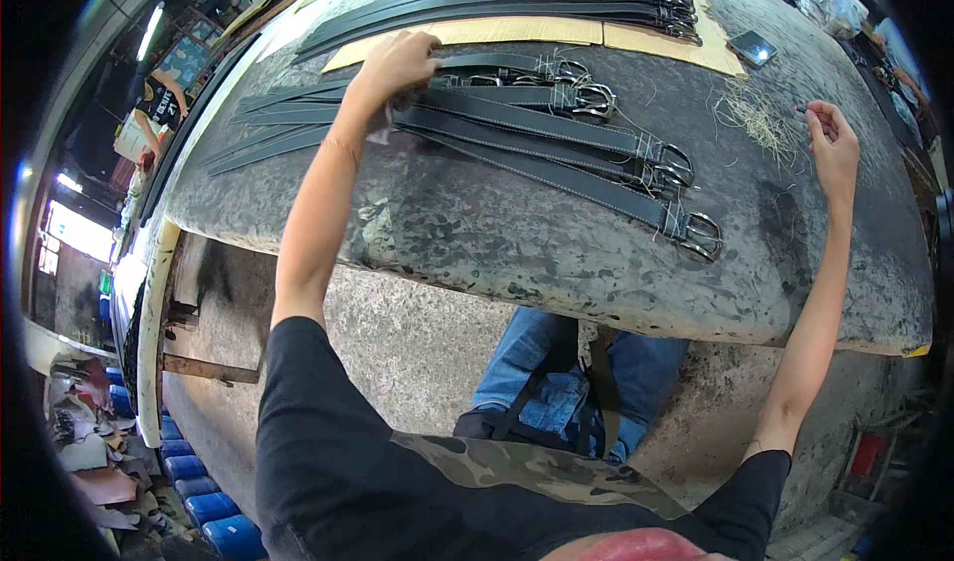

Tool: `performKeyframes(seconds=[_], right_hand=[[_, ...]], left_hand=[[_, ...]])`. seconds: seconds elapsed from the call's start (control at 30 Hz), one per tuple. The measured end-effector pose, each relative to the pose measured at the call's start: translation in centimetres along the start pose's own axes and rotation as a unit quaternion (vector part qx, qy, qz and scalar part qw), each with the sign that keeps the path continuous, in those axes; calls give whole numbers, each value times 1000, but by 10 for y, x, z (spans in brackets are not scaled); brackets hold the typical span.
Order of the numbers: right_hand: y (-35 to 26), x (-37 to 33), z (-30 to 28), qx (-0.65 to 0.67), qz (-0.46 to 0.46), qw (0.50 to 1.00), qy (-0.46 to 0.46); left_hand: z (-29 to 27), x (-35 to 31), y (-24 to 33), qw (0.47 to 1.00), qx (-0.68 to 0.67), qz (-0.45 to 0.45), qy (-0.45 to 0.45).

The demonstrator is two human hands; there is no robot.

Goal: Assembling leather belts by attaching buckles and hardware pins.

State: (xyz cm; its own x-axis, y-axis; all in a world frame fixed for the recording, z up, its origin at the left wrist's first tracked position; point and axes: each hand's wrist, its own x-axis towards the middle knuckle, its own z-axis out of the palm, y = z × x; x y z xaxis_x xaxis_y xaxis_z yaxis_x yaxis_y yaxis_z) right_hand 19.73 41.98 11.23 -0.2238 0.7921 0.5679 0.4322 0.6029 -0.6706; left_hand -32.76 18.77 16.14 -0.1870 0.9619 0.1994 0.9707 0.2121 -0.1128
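Observation:
Several black leather belts [537,151] with pale stitching lie fanned across the worktable, their silver buckles [704,236] toward the right. Loose thread ends stick out near the buckles. Over the middle of these straps is my left hand [399,64], fingers curled in; what it grips is hidden. A small pale crumpled piece [381,126] shows just below that wrist. Out to the right, my right hand [833,144] is raised with thumb and fingers pinched together. Something tiny and reddish shows at its fingertips, too small to name. Beside it lies a tangle of pale threads [760,119].
More belts [497,2] lie in a row on cardboard [517,31] at the far side. A phone [752,48] rests at the far right. Blue containers [211,508] and scraps [104,484] are on the floor at left. Another person [159,104] is at far left.

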Motion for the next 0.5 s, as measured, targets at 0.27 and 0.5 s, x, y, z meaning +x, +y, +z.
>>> performKeyframes(seconds=[0.27,0.5], right_hand=[[10,-2,2,-31,1,1000,-1],[-3,-8,10,-5,14,1000,-16]], left_hand=[[20,54,42,983,-1,154,-99],[-19,35,63,976,134,166,-34]])
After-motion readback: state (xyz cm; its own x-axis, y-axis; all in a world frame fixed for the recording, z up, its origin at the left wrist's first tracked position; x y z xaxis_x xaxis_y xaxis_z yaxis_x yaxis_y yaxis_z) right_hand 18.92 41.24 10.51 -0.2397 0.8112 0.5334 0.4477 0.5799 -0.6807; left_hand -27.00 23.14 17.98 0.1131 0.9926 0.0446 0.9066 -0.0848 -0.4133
